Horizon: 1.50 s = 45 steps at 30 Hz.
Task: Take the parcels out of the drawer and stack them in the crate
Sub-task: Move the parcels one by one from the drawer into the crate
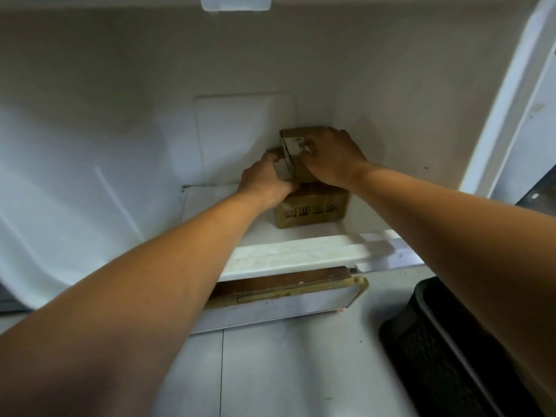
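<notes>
Two brown cardboard parcels sit stacked at the back right of a white compartment (301, 257). The upper parcel (298, 145) carries a white label and is tilted. My left hand (264, 182) grips its lower left corner. My right hand (334, 158) curls over its right side and top. The lower parcel (313, 209), with black printed symbols on its front, rests flat on the compartment floor under the upper one. A black crate (445, 356) stands on the floor at the lower right, partly hidden by my right forearm.
White walls enclose the compartment, with a raised panel (234, 133) on the back wall. A white door (511, 100) stands open at the right. Below the front lip lies a worn brown-edged panel (285, 287). Grey tiled floor (285, 371) spreads in front.
</notes>
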Motion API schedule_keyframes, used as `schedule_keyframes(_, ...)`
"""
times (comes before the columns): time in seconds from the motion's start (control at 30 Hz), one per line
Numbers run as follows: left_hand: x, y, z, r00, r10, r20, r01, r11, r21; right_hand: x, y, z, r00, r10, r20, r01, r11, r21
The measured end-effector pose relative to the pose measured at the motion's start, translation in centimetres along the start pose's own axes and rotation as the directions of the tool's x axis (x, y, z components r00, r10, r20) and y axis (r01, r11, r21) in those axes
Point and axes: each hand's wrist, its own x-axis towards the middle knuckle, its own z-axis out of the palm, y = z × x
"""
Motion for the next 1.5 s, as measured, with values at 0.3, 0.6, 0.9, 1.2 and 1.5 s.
schedule_keyframes(0.3, 2.4, 0.1, 0.6, 0.996, 0.074, 0.046, -0.075, 0.997, 0.023, 2.1, 1.2, 0.8, 0.997, 0.03, 0.076, -0.026, 0.998, -0.056)
schedule_keyframes(0.6, 1.8, -0.6, -0.1, 0.986, 0.14, 0.087, -0.134, 0.989, -0.07, 1.7, 0.5, 1.0, 0.995, -0.02, 0.102, 0.027, 0.997, -0.067)
schedule_keyframes(0.9, -1.3, -0.2, -1.6, 0.985, 0.139, 0.098, -0.128, 0.986, -0.108, -1.4, 0.0, -0.5, 0.998, -0.009, 0.062, 0.004, 0.997, 0.081)
schedule_keyframes(1.2, -8.8, 2.5, -7.6, 0.982, 0.145, 0.12, -0.135, 0.987, -0.09, -7.7, -3.8, -6.4, 0.996, -0.045, 0.078, 0.031, 0.986, 0.162)
schedule_keyframes(1.5, -20.1, 5.8, -12.5, 0.977, 0.111, 0.181, -0.077, 0.98, -0.184, -16.7, -7.8, -12.0, 0.992, -0.074, 0.105, 0.052, 0.978, 0.2)
